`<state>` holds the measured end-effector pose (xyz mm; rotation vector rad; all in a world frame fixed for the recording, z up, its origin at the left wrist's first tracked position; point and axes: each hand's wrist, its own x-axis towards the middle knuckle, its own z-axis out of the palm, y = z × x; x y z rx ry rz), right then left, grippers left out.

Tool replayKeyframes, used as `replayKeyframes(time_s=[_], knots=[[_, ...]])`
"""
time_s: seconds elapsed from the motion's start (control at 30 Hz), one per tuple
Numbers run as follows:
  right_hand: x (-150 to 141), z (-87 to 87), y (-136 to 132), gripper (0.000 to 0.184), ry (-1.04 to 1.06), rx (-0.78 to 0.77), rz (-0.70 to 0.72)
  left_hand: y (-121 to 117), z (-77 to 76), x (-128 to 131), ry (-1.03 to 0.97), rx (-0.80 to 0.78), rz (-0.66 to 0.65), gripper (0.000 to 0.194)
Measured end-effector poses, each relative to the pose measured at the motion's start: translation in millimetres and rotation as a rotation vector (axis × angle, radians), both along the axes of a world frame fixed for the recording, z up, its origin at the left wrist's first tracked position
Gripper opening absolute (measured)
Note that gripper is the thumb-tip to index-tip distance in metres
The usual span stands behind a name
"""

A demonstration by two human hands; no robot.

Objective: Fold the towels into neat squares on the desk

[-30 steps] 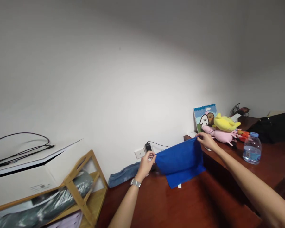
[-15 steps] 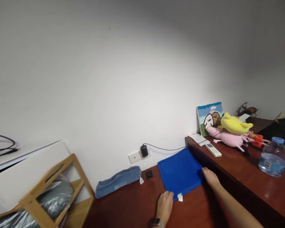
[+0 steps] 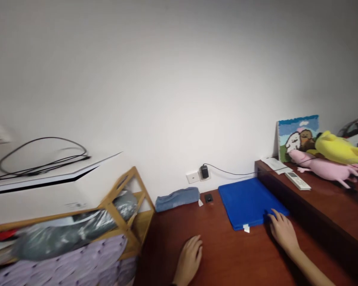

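A flat blue folded fabric piece [image 3: 247,202] with a white tag [image 3: 246,228] at its near edge lies on the reddish-brown desk [image 3: 226,258], against the raised shelf's side. My right hand [image 3: 283,232] is at its near right edge, fingers spread and reaching over the edge; whether they touch it I cannot tell. My left hand [image 3: 189,258] is over the desk, left of and nearer than the blue piece. Its fingers are loosely bent, with nothing in them. Behind it, by the wall, lies a denim-blue pouch [image 3: 177,198].
A raised shelf on the right holds a remote [image 3: 297,180], a pink plush toy [image 3: 325,167], a yellow plush toy [image 3: 341,147] and a dog picture [image 3: 298,135]. A black adapter [image 3: 204,171] trails a cable to it. At left are a wooden rack [image 3: 117,214] and a white box [image 3: 86,194].
My left hand has let go of the blue piece's near corner and moved away from it. My right hand has shifted from its right side to the near edge. The view has turned left.
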<state>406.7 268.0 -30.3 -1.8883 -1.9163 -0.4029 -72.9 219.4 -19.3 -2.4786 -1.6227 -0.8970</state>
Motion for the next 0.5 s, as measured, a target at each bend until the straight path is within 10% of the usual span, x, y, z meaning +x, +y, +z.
replayKeyframes(time_s=[0.17,0.5], knots=[[-147,27.3,0,0.031,0.137,-0.089,0.342,-41,-14.9,-142,0.021,0.007,0.288,0.036],[-411,119.2,140,0.044,0.093,-0.244,0.504,-53,-18.4,-137,-0.028,-0.108,0.36,0.039]])
